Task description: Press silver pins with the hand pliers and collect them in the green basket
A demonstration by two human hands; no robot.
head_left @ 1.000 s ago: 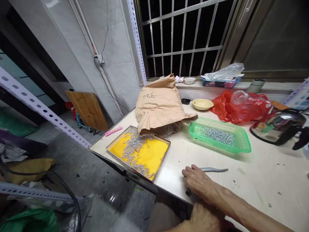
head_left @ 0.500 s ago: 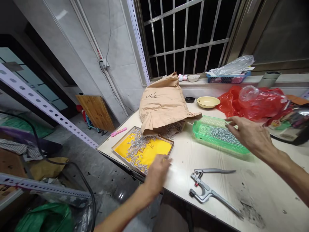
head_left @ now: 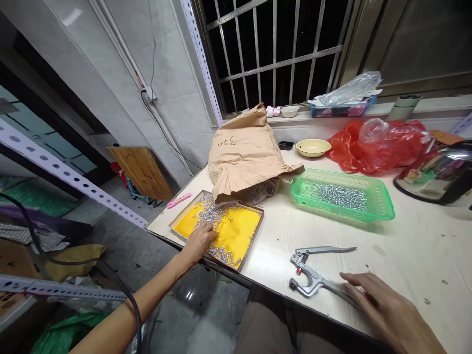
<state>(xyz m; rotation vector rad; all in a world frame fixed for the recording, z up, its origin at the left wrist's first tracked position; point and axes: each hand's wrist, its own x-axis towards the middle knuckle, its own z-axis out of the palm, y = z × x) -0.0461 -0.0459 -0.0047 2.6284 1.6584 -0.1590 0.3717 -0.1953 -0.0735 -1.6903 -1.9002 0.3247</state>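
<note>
My left hand [head_left: 201, 241] reaches into a shallow tray [head_left: 251, 242] with a yellow lining. Its curled fingertips touch small silvery metal pieces [head_left: 212, 212] there; whether any are pinched is hidden. My right hand [head_left: 385, 305] is low on the right, over the lower handle of grey hand pliers [head_left: 313, 282], with its fingers stretched out and apart. The pliers lie on the table with their handles spread, showing a spring and a red part near the pivot. Behind the tray, a brown paper bag [head_left: 247, 152] lies with its mouth over the tray's edge, more metal pieces inside.
A green perforated basket [head_left: 383, 209] holds many small metal pieces. Behind it are a cream oval dish [head_left: 313, 147], red plastic bags [head_left: 398, 142] and a shiny kettle [head_left: 438, 172]. A pink-handled tool [head_left: 179, 200] lies left of the bag. The table's front edge runs below the tray.
My left hand has moved left and up, from the tray's near right corner onto the metal pieces. My right hand has left the green basket and come down to the pliers' handle.
</note>
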